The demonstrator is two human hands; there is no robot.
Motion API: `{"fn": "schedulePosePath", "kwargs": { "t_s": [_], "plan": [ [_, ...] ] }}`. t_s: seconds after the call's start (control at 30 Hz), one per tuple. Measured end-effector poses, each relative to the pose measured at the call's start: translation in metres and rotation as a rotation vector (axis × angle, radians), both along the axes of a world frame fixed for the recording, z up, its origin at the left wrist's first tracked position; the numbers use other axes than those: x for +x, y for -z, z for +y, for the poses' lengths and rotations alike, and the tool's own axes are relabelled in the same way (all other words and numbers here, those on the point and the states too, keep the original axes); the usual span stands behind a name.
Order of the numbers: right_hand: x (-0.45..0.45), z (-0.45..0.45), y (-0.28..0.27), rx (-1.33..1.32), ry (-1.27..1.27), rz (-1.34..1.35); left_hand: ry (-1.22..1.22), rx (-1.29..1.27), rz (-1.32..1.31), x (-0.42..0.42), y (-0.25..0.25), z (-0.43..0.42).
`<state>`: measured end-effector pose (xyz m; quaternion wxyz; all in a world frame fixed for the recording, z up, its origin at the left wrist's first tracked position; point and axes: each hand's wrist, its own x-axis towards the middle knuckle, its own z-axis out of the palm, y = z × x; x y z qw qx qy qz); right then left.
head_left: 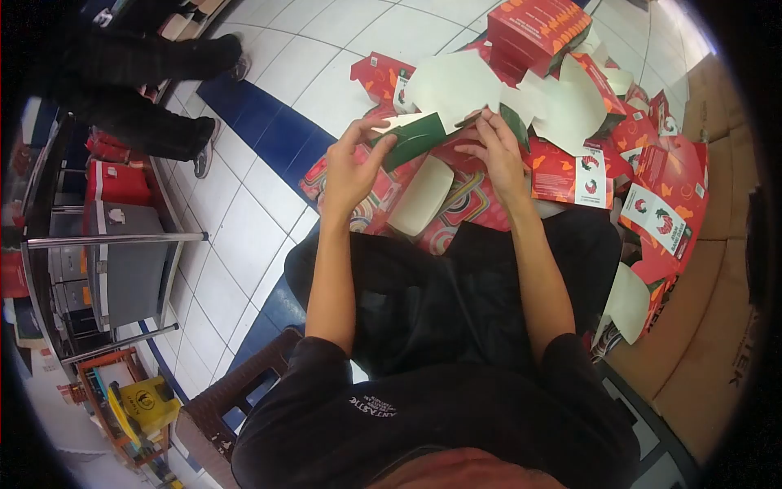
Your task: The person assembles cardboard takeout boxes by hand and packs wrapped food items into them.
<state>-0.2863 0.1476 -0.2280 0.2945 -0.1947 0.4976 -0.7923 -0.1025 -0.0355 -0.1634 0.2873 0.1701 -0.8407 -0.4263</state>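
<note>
A folding paper carton (pixel 418 140), green outside and white inside, is held up in front of my lap, partly unfolded. My left hand (pixel 354 169) is closed on its left end, with the thumb on the green panel. My right hand (pixel 498 151) has its fingertips pinched at a flap on the right side; part of that grip is hidden. Below and between the hands lies an open cream-white paper tray (pixel 421 196) on a red patterned surface (pixel 466 208). A large white carton piece (pixel 456 81) sits just beyond my fingers.
Red printed cartons (pixel 664 204) are heaped to the right, with a red box (pixel 538 37) at the back. Brown cardboard (pixel 692 326) stands at the right. On the left are a metal-framed rack (pixel 122 239), a yellow container (pixel 151 405) and another person's legs (pixel 155 122).
</note>
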Motion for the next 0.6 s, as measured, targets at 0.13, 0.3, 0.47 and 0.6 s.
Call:
{"fn": "schedulePosePath", "kwargs": {
  "t_s": [0.13,0.3,0.47,0.6],
  "plan": [
    [0.001,0.007,-0.013,0.008,-0.149,0.294,-0.025,0.014,0.043,-0.001,0.007,0.002],
    [0.009,0.009,-0.015,0.081,-0.317,0.354,0.011,0.039,-0.056,0.005,0.009,0.002],
    [0.011,0.007,-0.011,0.037,-0.392,0.247,-0.032,0.068,-0.014,0.004,0.003,0.003],
    [0.012,0.009,-0.016,0.095,-0.360,0.508,-0.105,-0.115,-0.105,0.004,0.003,0.005]
  ]
}}
